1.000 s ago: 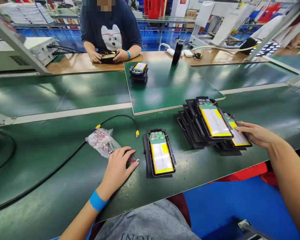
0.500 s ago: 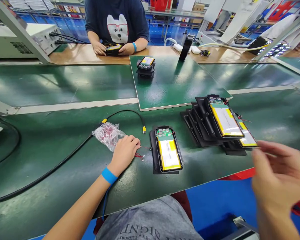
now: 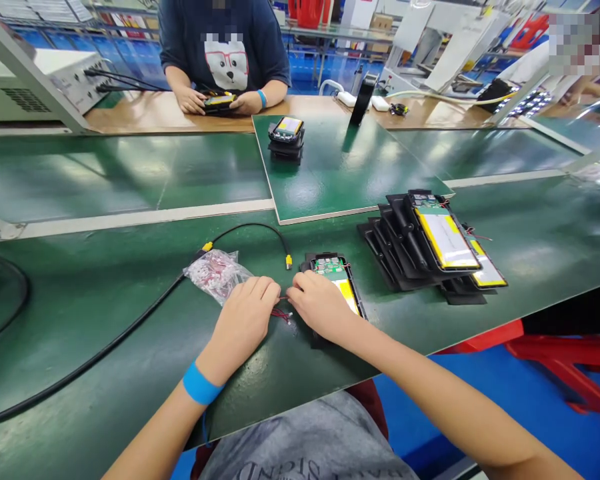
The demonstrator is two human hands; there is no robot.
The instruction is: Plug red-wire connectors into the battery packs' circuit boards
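We see red-black wire lead: thin, loose on the green mat, just left of the tray | black tray: flat, yellow battery and green board inside, lower half hidden under our wrist

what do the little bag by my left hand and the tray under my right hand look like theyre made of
Bag: thin clear plastic film, judging by its crinkles, glare and the red wires showing through. Tray: looks like matte black moulded plastic, with a dull, even rim.
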